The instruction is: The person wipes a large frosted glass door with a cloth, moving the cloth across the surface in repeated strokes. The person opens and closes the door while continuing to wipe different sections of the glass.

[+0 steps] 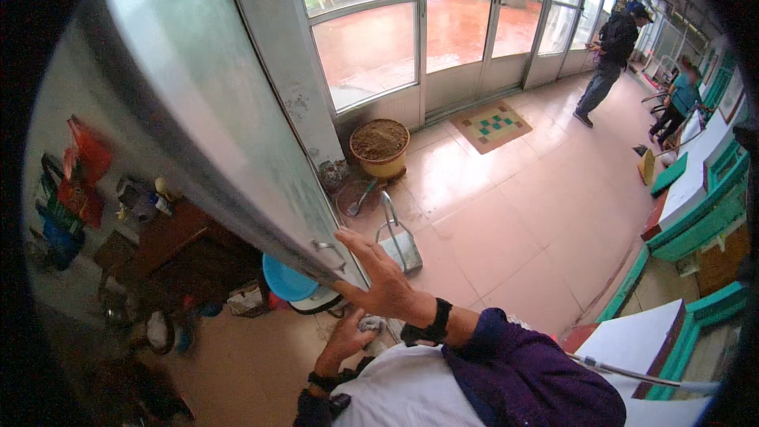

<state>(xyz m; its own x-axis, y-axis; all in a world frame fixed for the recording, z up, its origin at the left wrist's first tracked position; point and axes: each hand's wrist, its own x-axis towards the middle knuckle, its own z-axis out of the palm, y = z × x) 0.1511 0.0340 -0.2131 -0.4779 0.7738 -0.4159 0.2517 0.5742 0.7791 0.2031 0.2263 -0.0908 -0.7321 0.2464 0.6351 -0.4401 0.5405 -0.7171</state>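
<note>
A tall framed glass door (249,148) stands edge-on before me, with a metal handle (328,247) low on its face. My right hand (385,281) lies against the door's edge beside that handle, fingers stretched along it and thumb on the near side. Lower and to the left, my left hand (347,335) is closed around a crumpled grey cloth (372,324) near the same door. Black bands circle both wrists. Behind the door's lower part, a blue basin (287,279) shows in part.
Past the door are a metal dustpan (403,251), a yellow pot of soil (379,151) and a floor mat (491,126). A person (616,53) stands by the glass panels; another (682,98) is farther right. A cluttered wooden table (172,237) stands at left.
</note>
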